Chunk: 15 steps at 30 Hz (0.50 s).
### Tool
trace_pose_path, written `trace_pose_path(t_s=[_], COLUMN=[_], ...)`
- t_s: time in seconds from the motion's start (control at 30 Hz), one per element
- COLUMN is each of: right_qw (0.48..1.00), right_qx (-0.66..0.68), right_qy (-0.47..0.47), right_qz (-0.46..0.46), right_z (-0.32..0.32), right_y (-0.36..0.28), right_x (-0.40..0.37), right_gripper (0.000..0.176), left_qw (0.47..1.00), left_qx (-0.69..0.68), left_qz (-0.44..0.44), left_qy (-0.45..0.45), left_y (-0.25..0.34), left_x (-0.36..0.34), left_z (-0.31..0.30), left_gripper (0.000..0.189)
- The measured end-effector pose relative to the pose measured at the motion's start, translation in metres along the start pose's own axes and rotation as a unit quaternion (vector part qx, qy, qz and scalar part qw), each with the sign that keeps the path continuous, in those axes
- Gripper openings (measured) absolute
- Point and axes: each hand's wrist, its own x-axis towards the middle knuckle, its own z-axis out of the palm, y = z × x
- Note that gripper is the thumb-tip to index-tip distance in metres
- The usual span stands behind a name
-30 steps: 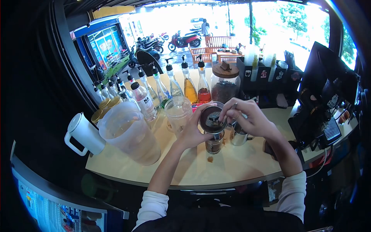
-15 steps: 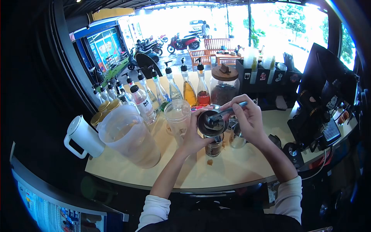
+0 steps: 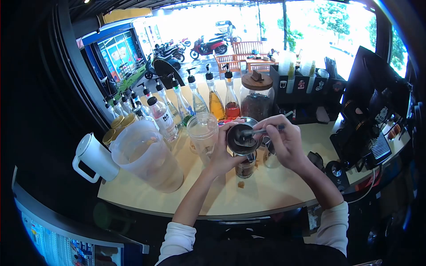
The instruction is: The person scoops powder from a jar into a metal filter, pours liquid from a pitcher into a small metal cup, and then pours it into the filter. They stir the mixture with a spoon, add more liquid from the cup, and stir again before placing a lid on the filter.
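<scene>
My left hand (image 3: 223,153) is wrapped round a metal cup (image 3: 234,145), tilted so its dark inside faces me. In my right hand (image 3: 284,139) the fingers pinch the handle of a spoon (image 3: 254,133), whose head is inside the cup. A small glass (image 3: 245,168) with dark contents stands on the counter just below the cup. Beside it, partly behind my right hand, is a metal pitcher (image 3: 269,160). To the left of my left hand stands a clear plastic jar (image 3: 202,129). What the cup contains I cannot make out clearly.
A large translucent pitcher (image 3: 146,155) and a white jug (image 3: 94,156) stand on the left of the counter (image 3: 213,199). Pump bottles (image 3: 216,104) line the back, with a wooden-lidded jar (image 3: 257,99). A cup holder (image 3: 306,84) and a black machine (image 3: 361,128) are at the right. A brown spot (image 3: 241,184) marks the counter.
The spoon's handle has tipped lower and its head has shifted within the cup. My right hand has moved slightly down; my left hand stays round the cup.
</scene>
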Motion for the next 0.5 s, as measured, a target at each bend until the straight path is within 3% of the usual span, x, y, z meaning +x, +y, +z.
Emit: trace_pose_path(t_s=[0.03,0.1,0.23,0.33,0.43,0.5], right_qw=[1.000,0.991,0.998,0.986,0.992,0.990], right_qx=[0.000,-0.083,-0.037,-0.094,-0.066,-0.054], right_qy=[-0.001,-0.097,-0.041,-0.122,-0.057,-0.079], right_qz=[0.001,-0.029,-0.036,-0.057,-0.090,-0.099], right_z=[-0.0004,-0.0023,-0.0022,-0.0041,-0.0017,-0.0019], right_y=[-0.0003,-0.0008,-0.0030,0.0032,-0.0003,-0.0026], right_x=[-0.0005,-0.0019,-0.0004,-0.0037,-0.0035,-0.0038], right_gripper=[0.009,0.011,0.010,0.009,0.008,0.008], left_qw=[1.000,1.000,1.000,1.000,0.999,0.999], left_qx=[0.002,0.004,0.021,0.018,0.020,0.029], left_qz=[0.001,-0.003,0.015,-0.002,0.011,0.000], left_qy=[-0.001,-0.006,-0.014,-0.024,-0.037,-0.038], left_y=[0.0000,0.0030,0.0047,0.0066,0.0047,0.0060], left_x=[-0.0007,-0.0003,0.0005,0.0014,0.0015,0.0029], left_z=[-0.0002,-0.0011,-0.0021,-0.0043,-0.0063,-0.0066], left_gripper=[0.087,0.086,0.085,0.084,0.085,0.085])
